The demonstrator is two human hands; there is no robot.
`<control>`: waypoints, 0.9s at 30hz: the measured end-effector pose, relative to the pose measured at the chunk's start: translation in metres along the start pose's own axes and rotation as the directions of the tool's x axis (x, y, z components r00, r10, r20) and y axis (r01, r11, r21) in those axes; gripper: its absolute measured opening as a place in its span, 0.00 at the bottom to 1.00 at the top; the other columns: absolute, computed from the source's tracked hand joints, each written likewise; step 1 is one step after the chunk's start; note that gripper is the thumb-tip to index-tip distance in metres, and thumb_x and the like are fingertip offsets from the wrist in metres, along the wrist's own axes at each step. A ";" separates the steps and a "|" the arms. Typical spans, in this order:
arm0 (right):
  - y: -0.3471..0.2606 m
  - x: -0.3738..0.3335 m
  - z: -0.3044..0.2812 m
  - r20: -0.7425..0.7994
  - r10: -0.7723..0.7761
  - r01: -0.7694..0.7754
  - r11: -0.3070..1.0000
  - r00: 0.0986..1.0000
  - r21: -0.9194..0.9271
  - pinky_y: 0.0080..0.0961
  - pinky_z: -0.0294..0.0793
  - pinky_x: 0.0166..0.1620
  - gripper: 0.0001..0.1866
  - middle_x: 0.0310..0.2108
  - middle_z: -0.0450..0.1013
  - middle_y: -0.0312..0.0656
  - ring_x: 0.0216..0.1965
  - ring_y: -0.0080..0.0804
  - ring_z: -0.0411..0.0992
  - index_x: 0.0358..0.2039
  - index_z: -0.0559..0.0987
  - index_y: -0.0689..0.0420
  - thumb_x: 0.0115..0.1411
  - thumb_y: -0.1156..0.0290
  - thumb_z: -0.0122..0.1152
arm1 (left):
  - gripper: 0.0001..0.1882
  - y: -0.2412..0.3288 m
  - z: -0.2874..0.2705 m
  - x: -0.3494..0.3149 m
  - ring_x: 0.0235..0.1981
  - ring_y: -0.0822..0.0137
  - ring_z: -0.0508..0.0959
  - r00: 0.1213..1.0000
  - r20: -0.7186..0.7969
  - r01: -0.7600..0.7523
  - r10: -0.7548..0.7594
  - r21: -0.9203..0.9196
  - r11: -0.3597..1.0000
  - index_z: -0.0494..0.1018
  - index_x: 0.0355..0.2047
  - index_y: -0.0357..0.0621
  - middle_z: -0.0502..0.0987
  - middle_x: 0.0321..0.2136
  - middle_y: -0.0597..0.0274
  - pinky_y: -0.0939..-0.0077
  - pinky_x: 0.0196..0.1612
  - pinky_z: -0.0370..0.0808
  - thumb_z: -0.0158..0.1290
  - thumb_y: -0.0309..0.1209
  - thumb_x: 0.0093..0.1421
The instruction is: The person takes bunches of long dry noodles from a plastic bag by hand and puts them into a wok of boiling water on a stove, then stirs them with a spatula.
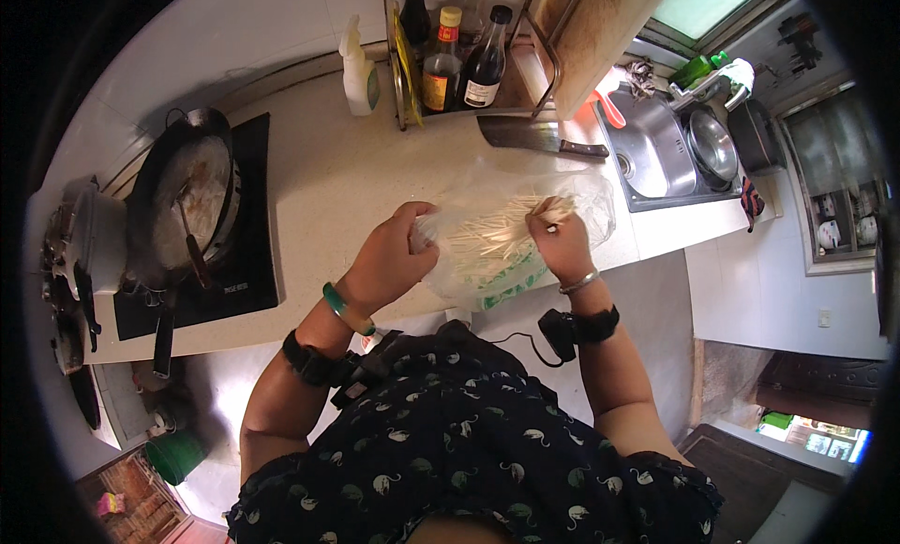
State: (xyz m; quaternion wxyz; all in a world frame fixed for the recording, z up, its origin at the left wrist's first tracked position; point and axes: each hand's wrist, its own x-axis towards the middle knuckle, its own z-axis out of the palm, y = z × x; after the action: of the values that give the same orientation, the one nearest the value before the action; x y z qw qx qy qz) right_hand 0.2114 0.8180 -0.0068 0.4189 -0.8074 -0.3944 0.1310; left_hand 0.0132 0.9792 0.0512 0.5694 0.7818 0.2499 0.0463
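Observation:
A clear plastic bag (600, 211) with green printing lies opened on the counter before me. Inside it is a heap of thin, pale strips (497, 227), whose exact kind I cannot make out. My left hand (386, 255) grips the bag's gathered edge on the left side. At the right, my right hand (562, 244) is closed around a bunch of the pale strips, over the bag's opening. A cleaver (534, 135) with a dark handle lies flat just behind the bag.
On the left, a wok (192, 183) holding a spatula (190, 230) sits on a black cooktop (253, 216). A spray bottle (357, 71) and a rack of sauce bottles (441, 66) stand at the back. The steel sink (652, 146) with a metal bowl (711, 143) is at the right.

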 end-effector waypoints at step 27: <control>-0.021 -0.003 -0.039 -0.024 0.171 -0.135 0.850 0.985 0.508 0.15 0.62 0.19 0.11 0.20 0.69 0.35 0.16 0.18 0.63 0.26 0.75 0.62 0.57 0.68 0.51 | 0.22 -0.012 -0.009 0.002 0.22 0.73 0.72 0.999 0.044 0.000 0.002 -0.037 0.999 0.61 0.46 0.34 0.71 0.26 0.58 0.81 0.24 0.72 0.50 0.25 0.50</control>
State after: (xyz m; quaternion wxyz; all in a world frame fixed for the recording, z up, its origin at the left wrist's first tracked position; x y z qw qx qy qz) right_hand 0.2194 0.8010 0.0334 0.6169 -0.7025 -0.2661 0.2347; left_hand 0.0078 0.9912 0.0431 0.5890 0.7721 0.2361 0.0342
